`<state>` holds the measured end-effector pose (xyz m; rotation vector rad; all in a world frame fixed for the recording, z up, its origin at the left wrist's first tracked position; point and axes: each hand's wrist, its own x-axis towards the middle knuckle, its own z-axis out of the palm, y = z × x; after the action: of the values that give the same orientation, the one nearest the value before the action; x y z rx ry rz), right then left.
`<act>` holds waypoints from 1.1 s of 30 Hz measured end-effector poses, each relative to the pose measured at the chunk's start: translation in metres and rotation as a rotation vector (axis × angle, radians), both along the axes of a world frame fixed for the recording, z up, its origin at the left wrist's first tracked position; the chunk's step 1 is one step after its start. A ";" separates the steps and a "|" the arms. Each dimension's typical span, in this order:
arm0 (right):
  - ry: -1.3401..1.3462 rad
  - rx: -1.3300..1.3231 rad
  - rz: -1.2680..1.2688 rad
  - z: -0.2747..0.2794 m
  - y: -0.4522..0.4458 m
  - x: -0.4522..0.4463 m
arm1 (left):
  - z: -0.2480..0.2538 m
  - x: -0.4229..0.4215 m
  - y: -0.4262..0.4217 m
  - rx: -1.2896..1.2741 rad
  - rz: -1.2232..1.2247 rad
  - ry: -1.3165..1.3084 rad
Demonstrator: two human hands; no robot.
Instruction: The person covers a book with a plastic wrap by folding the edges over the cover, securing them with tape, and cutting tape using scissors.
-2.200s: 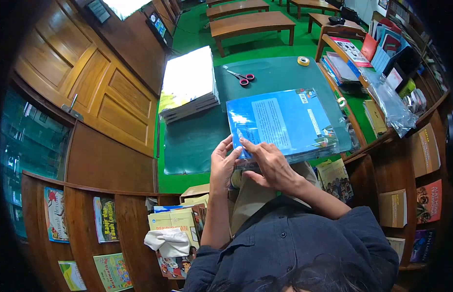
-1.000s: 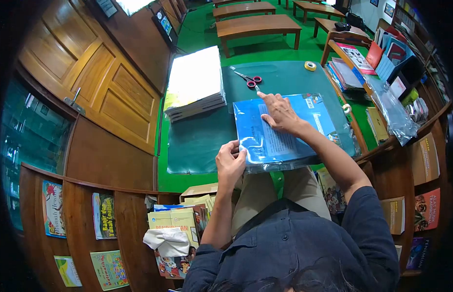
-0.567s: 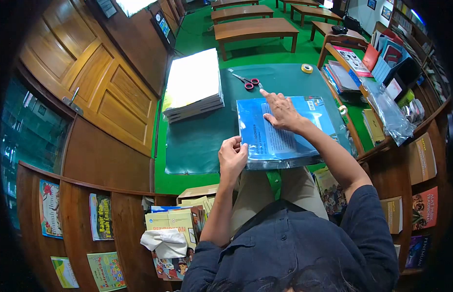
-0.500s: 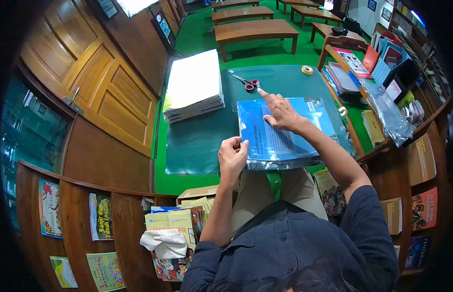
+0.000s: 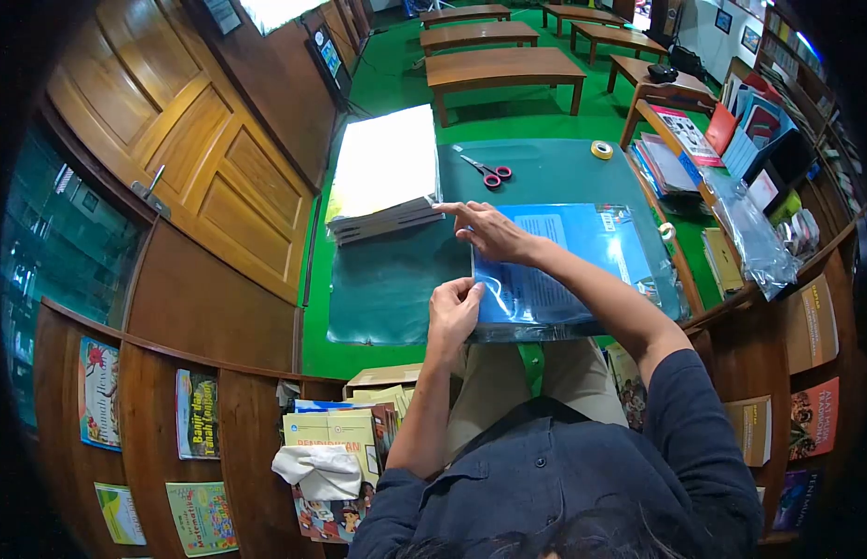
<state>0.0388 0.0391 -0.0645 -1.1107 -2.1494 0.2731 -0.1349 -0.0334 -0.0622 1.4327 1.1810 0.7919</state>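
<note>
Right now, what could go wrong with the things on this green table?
The blue book lies at the near edge of the table, so it might slip if the left hand loosens its grip. The right hand is close to the stack and could nudge it. The scissors lie beyond the book; a careless reach may meet them.

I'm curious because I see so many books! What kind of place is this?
Probably a school library or reading room: books face outward on wooden shelves, and low wooden tables stand in rows on the green floor.
</note>
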 end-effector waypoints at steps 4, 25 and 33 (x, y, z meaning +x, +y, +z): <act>-0.004 -0.018 -0.010 -0.007 -0.004 -0.001 | -0.016 -0.005 0.006 0.015 -0.067 0.028; -0.092 0.037 -0.010 -0.005 -0.027 -0.007 | 0.011 0.008 -0.017 0.209 0.128 0.410; -0.090 0.089 -0.165 -0.020 -0.031 -0.008 | 0.010 0.008 -0.014 0.179 0.143 0.411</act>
<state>0.0312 0.0079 -0.0842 -1.2603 -2.1104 0.0523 -0.1270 -0.0475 -0.0527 1.7281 1.5694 0.7347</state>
